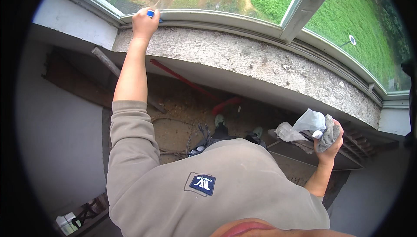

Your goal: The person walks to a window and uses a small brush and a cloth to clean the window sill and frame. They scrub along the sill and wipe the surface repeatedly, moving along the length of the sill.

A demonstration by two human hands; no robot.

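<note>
My left hand (145, 22) is closed around a small blue and white tool (150, 13) at the lower left corner of the window frame (208, 16). A bit of blue shows under the fingers against the frame; the tool's kind cannot be told. Off to the right, my right hand (330, 141) grips a grey cloth (329, 134) together with a white bottle or tube (317, 134) and a translucent plastic bag or sheet (309, 120). This hand is held below the right part of the rough stone or concrete sill (247, 58).
Below the sill lie a red metal tool or bar (184, 80), a grey pole (106, 62) and cables (169, 119) on the dirty floor. Pale rags (288, 132) rest on a dark board (338, 159) at right. White walls (62, 132) stand at both sides.
</note>
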